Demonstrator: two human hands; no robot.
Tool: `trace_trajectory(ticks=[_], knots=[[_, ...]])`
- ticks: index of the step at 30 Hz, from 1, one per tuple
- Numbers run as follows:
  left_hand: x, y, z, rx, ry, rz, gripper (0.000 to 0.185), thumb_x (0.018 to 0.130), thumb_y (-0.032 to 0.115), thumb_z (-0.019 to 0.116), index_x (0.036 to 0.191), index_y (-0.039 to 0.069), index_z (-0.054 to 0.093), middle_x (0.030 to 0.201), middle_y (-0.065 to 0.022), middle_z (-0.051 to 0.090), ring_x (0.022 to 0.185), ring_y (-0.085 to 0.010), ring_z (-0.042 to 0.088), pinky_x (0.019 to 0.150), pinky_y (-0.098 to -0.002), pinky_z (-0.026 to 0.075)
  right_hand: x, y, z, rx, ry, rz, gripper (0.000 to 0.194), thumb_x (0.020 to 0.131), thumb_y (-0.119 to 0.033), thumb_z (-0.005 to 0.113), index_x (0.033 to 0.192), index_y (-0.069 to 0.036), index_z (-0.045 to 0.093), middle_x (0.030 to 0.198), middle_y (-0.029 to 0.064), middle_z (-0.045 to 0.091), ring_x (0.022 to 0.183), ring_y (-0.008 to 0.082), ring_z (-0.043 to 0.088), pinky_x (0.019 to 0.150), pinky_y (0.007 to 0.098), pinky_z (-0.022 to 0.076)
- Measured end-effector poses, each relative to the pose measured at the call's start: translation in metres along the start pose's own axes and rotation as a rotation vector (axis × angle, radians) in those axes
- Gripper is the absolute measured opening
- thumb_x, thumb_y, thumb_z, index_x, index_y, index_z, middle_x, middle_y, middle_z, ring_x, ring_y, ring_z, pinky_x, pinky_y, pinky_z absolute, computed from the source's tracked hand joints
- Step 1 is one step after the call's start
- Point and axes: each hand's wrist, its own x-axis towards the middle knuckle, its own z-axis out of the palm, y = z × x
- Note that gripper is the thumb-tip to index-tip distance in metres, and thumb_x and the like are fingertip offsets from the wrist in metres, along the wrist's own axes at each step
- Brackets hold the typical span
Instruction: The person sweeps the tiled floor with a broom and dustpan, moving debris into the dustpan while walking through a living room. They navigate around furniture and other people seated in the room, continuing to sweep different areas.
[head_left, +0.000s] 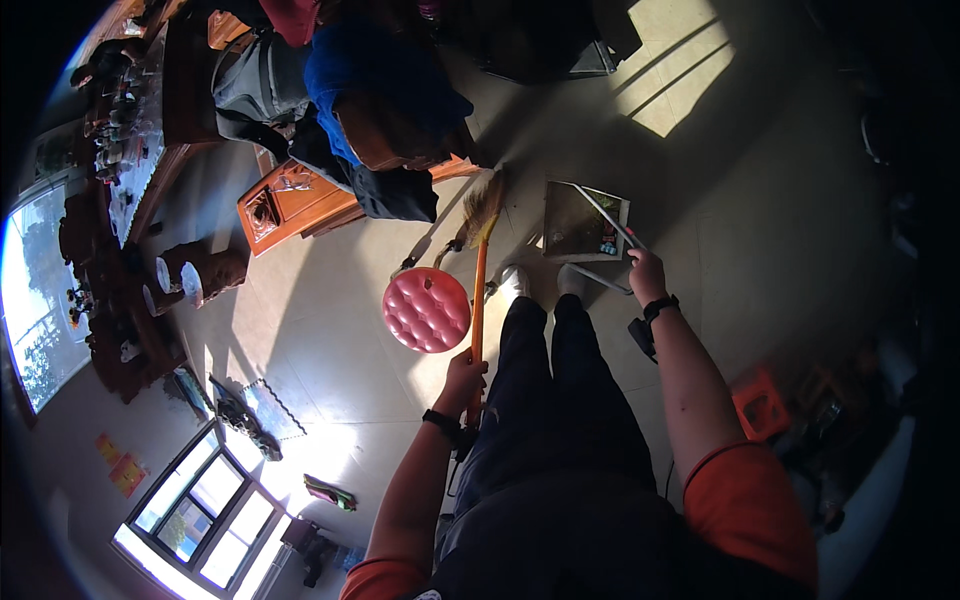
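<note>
My left hand (463, 376) is closed around the orange handle of a broom (480, 296); the broom's bristles point away from me, near the foot of a wooden bench. In my right hand (646, 271) is a thin metal bar with a red part, which seems to belong to the frame of a dustpan (585, 223). That pan lies on the floor just beyond my shoes, with small bits of litter inside. A round red padded stool (427, 310) stands beside the broom handle, on its left.
A carved wooden bench (300, 201) at the upper left bears a grey backpack (264, 79) and a blue garment (375, 67). Cut wood stumps (217, 274) stand at left. An orange plastic stool (761, 405) is at right, near a dim cluttered area. Sunlit patches cross the tiled floor.
</note>
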Motion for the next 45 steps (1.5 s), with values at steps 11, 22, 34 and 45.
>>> trace_trajectory(ticks=[11,22,34,45], knots=[[0.007,0.000,0.035,-0.064,0.017,-0.039,0.013,0.084,0.004,0.061,0.097,0.002,0.059,0.073,-0.0040,0.058,0.057,-0.0151,0.057,0.050,-0.0316,0.047,0.022,0.016,0.037,-0.045,-0.115,0.108,0.036,0.086,-0.009,0.069,0.122,-0.004,0.066,0.119,0.0188,0.068,0.112,0.0346,0.065,0.095,0.0435,0.0519],[-0.001,0.016,0.101,0.019,-0.095,-0.024,0.008,0.093,0.007,0.064,0.100,0.003,0.063,0.071,0.0001,0.057,0.057,-0.0103,0.054,0.049,-0.0275,0.044,0.014,0.023,0.030,-0.343,-0.401,0.224,0.125,0.079,-0.020,0.081,0.158,-0.009,-0.015,0.162,0.0329,0.005,0.146,0.0468,0.030,0.113,0.0451,0.0412],[-0.044,0.040,0.084,-0.077,-0.294,-0.081,0.021,0.094,0.010,0.061,0.114,0.002,0.062,0.074,0.0006,0.057,0.057,-0.0091,0.054,0.050,-0.0244,0.044,0.011,0.024,0.041,-0.097,-0.283,0.390,0.100,0.083,-0.003,0.060,0.158,-0.001,-0.007,0.156,0.0391,0.017,0.122,0.0492,0.056,0.100,0.0505,0.0493],[0.000,0.055,0.104,0.471,0.042,0.285,0.018,0.081,0.009,0.064,0.093,-0.005,0.061,0.073,-0.0112,0.061,0.067,-0.0188,0.059,0.059,-0.0359,0.048,0.012,0.021,0.039,-0.085,-0.274,0.443,0.097,0.083,-0.002,0.059,0.158,0.001,-0.003,0.153,0.0400,0.023,0.124,0.0508,0.053,0.098,0.0517,0.0499]])
